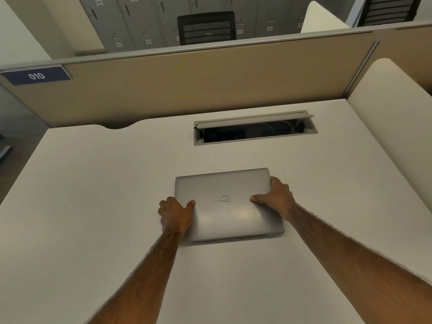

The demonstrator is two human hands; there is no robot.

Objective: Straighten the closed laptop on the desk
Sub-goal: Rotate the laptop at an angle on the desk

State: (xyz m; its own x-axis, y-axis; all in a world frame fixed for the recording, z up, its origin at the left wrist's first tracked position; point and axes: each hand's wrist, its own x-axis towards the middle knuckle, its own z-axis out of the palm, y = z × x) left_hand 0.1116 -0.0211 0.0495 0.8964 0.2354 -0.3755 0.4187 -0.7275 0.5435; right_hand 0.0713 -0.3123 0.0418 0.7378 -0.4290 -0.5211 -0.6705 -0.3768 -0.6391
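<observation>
A closed silver laptop with a round logo on its lid lies flat on the white desk, a little right of the middle. Its edges sit slightly skewed against the desk's back edge. My left hand grips the laptop's left side near the front corner, thumb on the lid. My right hand holds the right side, thumb on the lid and fingers wrapped over the edge.
Behind the laptop an open cable tray is sunk into the desk. A tan partition with a blue "010" label stands at the back. A white side panel rises at the right. A black chair and grey lockers lie beyond.
</observation>
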